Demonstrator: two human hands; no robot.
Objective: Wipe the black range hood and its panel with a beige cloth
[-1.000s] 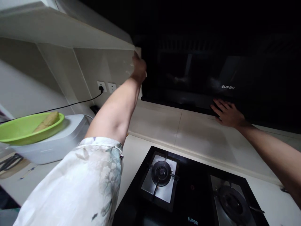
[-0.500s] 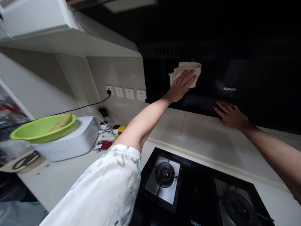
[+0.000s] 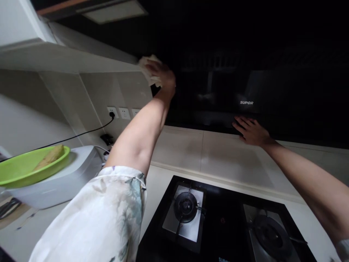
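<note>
A cream cloth point(image 3: 148, 69) is in my left hand point(image 3: 163, 74), bunched under bent fingers at the left edge of the black range hood point(image 3: 207, 83). Part of the cloth laps past that edge, close to the underside of the white cabinet. My right hand point(image 3: 252, 131) rests against the hood's lower rim with its fingers spread, below the SUPOR lettering. It holds nothing.
Below the hood lies a black gas hob point(image 3: 215, 225) with two burners. On the left, a green basin point(image 3: 24, 176) with a yellowish long item sits on a white appliance point(image 3: 65, 180). A black cord point(image 3: 81, 134) runs to a wall socket point(image 3: 112, 111). A white cabinet point(image 3: 68, 58) juts out above.
My left hand has carried the cloth left and slightly up, from the hood's front face to its left edge. My right hand keeps its place on the rim. The view has shifted.
</note>
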